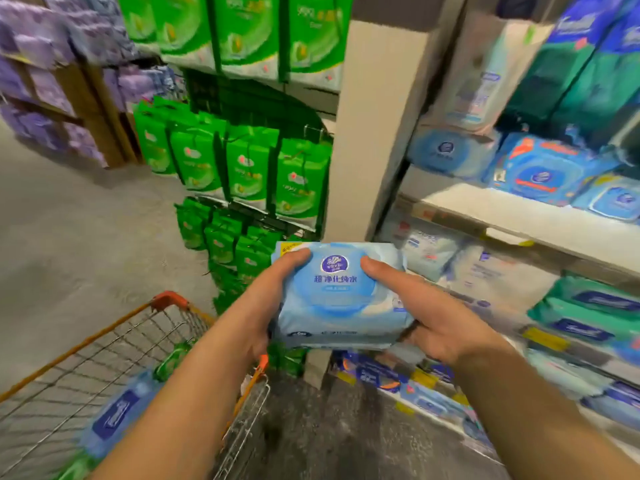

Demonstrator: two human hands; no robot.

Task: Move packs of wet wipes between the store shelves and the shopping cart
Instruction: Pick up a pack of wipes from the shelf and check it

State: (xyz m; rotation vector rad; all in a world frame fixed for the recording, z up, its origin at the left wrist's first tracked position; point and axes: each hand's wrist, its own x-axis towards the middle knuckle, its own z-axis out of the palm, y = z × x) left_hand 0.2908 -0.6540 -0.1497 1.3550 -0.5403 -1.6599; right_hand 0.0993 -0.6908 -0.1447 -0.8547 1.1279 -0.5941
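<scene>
1. Sitting at the lower left of the frame, the wire shopping cart (104,344) holds a blue wipes pack (114,415) and green packs.
2. Left hand (266,299) grip is closed on the light-blue wet wipes pack (341,296), thumb on top.
3. Right hand (433,317) grips its other side, mid-frame above the floor.
4. Store shelves (519,216) at right carry blue and teal packs.

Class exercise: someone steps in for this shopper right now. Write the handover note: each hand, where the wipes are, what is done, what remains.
Left hand and right hand both grip one light blue wet wipes pack, held between the shopping cart and the shelves.
Done: a blue pack and green packs lie in the cart.
Left: set the held pack down; whether it goes to cart or shelf cannot be told from here.
</scene>
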